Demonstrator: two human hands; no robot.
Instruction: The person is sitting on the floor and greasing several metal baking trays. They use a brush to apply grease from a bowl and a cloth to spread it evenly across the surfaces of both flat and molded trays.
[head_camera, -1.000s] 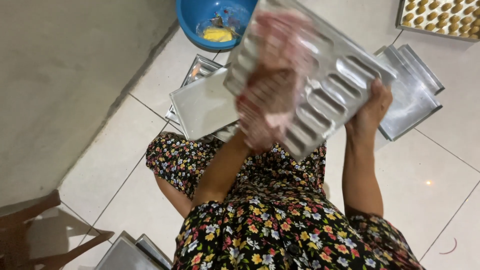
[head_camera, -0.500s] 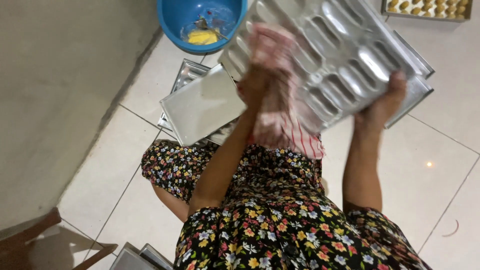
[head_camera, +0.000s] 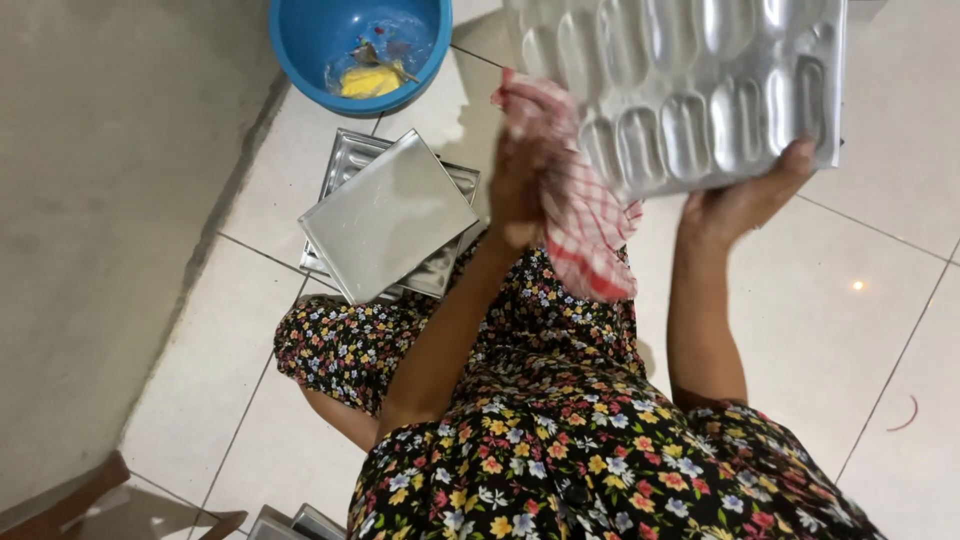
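A silver baking mould tray (head_camera: 700, 90) with rows of oblong hollows is held up in front of me, tilted. My right hand (head_camera: 745, 200) grips its lower right edge from below. My left hand (head_camera: 520, 185) presses a red-and-white checked cloth (head_camera: 585, 220) against the tray's lower left part; the cloth hangs down over my flowered dress.
A stack of flat metal trays (head_camera: 385, 215) lies on the white tiled floor by my left knee. A blue basin (head_camera: 300, 40) with yellow stuff and a utensil stands beyond it. A grey wall runs along the left. More tray corners (head_camera: 295, 522) show at the bottom.
The mould tray has swung up and to the right in view. My left hand with the cloth has slid toward the tray's lower left edge. The view shifted down.
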